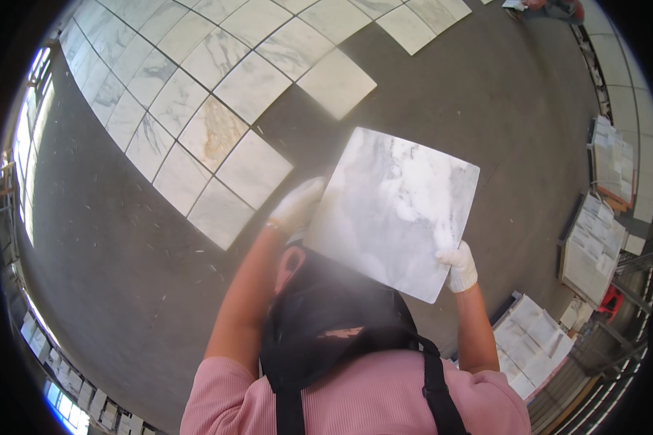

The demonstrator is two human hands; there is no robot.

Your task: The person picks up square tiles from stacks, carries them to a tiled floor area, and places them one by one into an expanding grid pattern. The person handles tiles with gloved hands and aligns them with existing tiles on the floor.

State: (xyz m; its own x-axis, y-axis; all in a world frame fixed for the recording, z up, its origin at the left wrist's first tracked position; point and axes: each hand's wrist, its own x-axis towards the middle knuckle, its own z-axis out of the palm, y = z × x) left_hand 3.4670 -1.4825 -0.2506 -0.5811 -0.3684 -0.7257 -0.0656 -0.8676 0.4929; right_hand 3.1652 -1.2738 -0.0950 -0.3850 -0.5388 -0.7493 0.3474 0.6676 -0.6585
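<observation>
A square marble tile (395, 210), white with grey clouding, is held up in front of my body, above the grey floor. My left hand (299, 206), in a white glove, grips its left edge, with the fingers partly hidden. Gloved in white too, my right hand (457, 264) is closed round the lower right edge, fingers on the top face. To the left of the held tile, similar marble tiles (254, 87) lie in a grid on the floor. One tile in that grid has brown veining (214, 134).
Stacks of tiles on pallets stand along the right: a near stack (533, 341), a middle stack (595, 250) and a farther one (613, 159). A red stool-like object (611, 303) is beside them. Another person (559, 9) is at the top right. Small chips dot the grey floor (123, 254).
</observation>
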